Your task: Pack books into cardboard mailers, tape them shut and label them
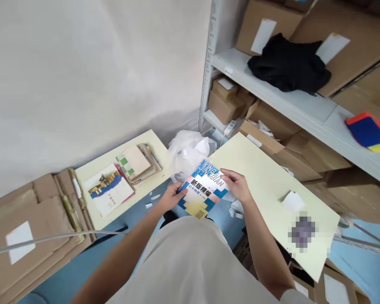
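Observation:
A blue, white and yellow paperback book [202,190] with Chinese print on its cover is held in front of my body, between the two tables. My left hand [173,196] grips its left edge, thumb on the cover. At the upper right corner, my right hand [236,183] is closed on the same book. On the left table [160,143] lie a white book with a blue and gold picture [109,190] and a stack of books [136,162] with a green and cream one on top.
A white plastic bag [190,150] sits between the tables. The right table [256,177] bears a white paper [293,202] and a blurred-out item. Shelves [272,93] with cardboard boxes and a black cloth [288,63] rise at right. Flattened cartons [44,211] lie at left. Paper scraps litter the floor.

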`<state>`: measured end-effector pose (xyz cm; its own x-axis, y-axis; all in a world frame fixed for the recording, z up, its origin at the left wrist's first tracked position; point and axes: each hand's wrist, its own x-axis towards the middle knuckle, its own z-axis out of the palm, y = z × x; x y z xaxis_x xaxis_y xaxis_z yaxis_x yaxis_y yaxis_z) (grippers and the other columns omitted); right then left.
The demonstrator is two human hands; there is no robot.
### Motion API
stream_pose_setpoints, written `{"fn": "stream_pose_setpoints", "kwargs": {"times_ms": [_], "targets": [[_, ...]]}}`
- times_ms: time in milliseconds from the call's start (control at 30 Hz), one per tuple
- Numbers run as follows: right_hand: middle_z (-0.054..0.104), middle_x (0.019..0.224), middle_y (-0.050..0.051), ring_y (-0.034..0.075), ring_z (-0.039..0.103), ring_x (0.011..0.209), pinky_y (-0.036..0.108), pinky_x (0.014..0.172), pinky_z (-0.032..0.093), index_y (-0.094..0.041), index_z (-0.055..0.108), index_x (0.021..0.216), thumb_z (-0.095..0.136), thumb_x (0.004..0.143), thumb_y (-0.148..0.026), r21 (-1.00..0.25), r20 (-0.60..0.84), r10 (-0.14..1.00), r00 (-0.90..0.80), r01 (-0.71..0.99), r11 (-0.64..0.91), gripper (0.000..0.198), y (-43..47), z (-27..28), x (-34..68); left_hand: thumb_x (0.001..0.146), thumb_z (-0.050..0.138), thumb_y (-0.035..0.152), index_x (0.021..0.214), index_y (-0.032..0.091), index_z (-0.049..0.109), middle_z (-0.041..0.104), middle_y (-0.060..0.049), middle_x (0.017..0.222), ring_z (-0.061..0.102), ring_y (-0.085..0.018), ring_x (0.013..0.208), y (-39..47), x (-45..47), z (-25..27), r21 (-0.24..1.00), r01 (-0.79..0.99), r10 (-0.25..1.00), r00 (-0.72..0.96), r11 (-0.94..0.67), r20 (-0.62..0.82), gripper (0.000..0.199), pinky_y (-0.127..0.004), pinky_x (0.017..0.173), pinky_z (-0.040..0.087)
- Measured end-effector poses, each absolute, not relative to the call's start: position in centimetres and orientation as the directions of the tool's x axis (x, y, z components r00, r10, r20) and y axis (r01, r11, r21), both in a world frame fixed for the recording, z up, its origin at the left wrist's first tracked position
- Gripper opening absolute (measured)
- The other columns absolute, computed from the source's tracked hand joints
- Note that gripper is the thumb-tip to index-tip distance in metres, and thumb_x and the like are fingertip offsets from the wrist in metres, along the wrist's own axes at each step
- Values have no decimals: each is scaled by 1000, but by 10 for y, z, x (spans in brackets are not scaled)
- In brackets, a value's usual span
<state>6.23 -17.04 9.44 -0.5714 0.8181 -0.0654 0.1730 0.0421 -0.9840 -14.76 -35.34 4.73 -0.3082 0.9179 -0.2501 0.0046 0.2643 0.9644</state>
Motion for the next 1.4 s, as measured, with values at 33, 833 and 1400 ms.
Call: {"fn": "stream_pose_setpoints", "kwargs": {"times_ms": [33,833,1400], "targets": [[75,95,8,22,70,84,38,78,57,-18,71,102,73,71,-45,-989,-83,881,-465,145,-17,41,-166,92,82,76,63,52,81,17,63,61,-1,71,54,-13,63,-341,-129,47,963,-8,912,-320,270,-258,35,-25,59,45],[62,75,-3,15,57,67,28,55,51,-28,55,113,66,73,-47,-920,-376,915,149,-174,-350,46,-136,59,257,65,77,49,89,18,66,69,-4,89,65,-18,83,-173,9,32,805,-168,821,174,569,-544,41,-31,76,53],[61,79,-5,12,56,66,25,58,47,-30,57,106,69,71,-41,-947,-308,884,350,-198,-252,38,-55,65,285,59,83,47,107,20,69,69,-6,93,63,-16,80,-98,21,8,718,-331,789,213,613,-576,56,-29,75,51]]}}
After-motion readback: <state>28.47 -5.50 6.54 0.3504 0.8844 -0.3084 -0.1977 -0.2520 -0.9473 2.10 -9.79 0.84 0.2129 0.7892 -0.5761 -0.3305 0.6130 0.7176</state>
